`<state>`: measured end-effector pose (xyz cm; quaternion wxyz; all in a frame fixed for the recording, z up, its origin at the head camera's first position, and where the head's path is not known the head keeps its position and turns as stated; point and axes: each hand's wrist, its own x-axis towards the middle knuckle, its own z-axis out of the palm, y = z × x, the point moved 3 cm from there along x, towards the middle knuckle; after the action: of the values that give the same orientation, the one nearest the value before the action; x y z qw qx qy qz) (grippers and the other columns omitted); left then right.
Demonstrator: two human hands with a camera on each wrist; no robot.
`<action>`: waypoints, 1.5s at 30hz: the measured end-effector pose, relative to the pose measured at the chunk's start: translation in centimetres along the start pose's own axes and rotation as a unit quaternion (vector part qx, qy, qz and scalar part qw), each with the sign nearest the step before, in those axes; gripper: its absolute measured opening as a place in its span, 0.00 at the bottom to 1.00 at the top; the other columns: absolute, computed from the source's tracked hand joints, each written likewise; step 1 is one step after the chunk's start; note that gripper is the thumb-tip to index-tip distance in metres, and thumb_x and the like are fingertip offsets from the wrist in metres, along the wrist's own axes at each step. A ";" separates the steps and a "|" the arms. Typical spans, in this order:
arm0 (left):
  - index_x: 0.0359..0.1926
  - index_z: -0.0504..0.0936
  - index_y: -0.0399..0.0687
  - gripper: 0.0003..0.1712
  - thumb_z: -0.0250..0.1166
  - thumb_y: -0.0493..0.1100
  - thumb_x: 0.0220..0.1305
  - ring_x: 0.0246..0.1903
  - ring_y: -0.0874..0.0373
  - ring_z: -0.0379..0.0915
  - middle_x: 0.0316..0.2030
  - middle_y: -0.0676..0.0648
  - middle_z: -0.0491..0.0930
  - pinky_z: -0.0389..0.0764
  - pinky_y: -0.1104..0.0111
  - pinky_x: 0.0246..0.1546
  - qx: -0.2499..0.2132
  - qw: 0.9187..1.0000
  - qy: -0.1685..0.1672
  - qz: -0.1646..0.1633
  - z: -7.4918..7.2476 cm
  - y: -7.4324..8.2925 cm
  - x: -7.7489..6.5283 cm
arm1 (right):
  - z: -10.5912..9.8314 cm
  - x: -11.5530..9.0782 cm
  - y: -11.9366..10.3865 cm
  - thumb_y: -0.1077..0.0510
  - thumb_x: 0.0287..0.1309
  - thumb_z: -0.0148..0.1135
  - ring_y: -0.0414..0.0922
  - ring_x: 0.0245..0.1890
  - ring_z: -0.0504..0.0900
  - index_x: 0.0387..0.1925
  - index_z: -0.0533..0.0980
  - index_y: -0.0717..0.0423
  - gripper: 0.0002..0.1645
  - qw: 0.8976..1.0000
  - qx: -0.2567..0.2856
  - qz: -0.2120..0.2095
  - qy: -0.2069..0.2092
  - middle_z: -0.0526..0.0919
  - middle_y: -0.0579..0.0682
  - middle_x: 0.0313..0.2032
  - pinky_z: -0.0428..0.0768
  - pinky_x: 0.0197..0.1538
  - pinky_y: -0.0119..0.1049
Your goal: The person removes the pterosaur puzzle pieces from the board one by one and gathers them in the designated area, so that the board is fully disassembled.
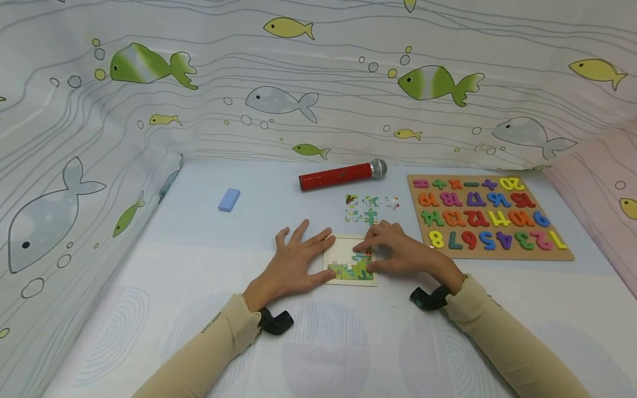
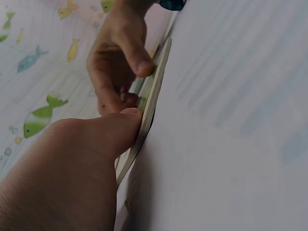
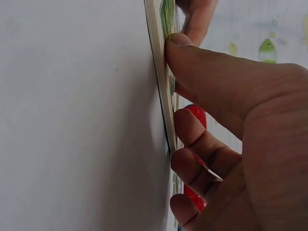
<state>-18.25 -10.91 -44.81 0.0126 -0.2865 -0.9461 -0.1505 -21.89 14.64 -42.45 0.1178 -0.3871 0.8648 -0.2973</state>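
A small square wooden puzzle board [image 1: 343, 242] lies in front of me, partly filled with green jigsaw pieces [image 1: 350, 272] along its lower side. My left hand [image 1: 293, 262] rests at its left edge with fingers spread, thumb and index fingertips touching the frame. In the left wrist view that thumb [image 2: 122, 130] presses on the board's rim. Over the right side of the board, my right hand [image 1: 398, 249] has bent fingers and pinches a puzzle piece [image 1: 361, 257] between thumb and index finger. Its palm side is hidden in the head view.
Several loose jigsaw pieces [image 1: 370, 202] lie beyond the board. Behind them is a red microphone [image 1: 338, 177]. A blue block [image 1: 229, 200] lies to the left; a number board [image 1: 490, 254] with colourful digits lies to the right. Fish-patterned cloth [image 1: 348, 121] rises behind the table.
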 end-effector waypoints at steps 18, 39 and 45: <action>0.78 0.62 0.63 0.45 0.54 0.73 0.65 0.80 0.39 0.42 0.78 0.60 0.57 0.43 0.33 0.68 0.002 1.000 -0.006 -0.002 0.1 0.0 0.0 | -0.1 0.0 -0.4 0.52 0.52 0.78 0.41 0.47 0.69 0.53 0.85 0.42 0.23 1.000 -0.001 -0.006 -0.001 0.82 0.41 0.43 0.59 0.48 0.43; 0.78 0.63 0.63 0.44 0.55 0.72 0.65 0.80 0.39 0.42 0.78 0.60 0.58 0.42 0.33 0.68 -0.005 1.000 -0.004 -0.002 0.2 0.0 0.0 | 0.0 0.1 -0.3 0.53 0.53 0.78 0.41 0.46 0.71 0.54 0.85 0.44 0.25 1.000 0.007 0.005 -0.004 0.83 0.39 0.40 0.59 0.48 0.43; 0.78 0.63 0.63 0.44 0.55 0.72 0.65 0.80 0.39 0.42 0.78 0.60 0.58 0.42 0.33 0.68 -0.007 1.000 -0.004 -0.001 0.1 0.0 0.0 | 0.0 0.1 -0.2 0.52 0.53 0.77 0.41 0.47 0.71 0.54 0.85 0.44 0.24 1.000 0.017 0.005 0.003 0.83 0.39 0.42 0.60 0.49 0.43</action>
<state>-18.21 -10.89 -44.91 0.0065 -0.2858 -0.9455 -0.1559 -21.83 14.47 -42.29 0.1230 -0.3793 0.8620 -0.3129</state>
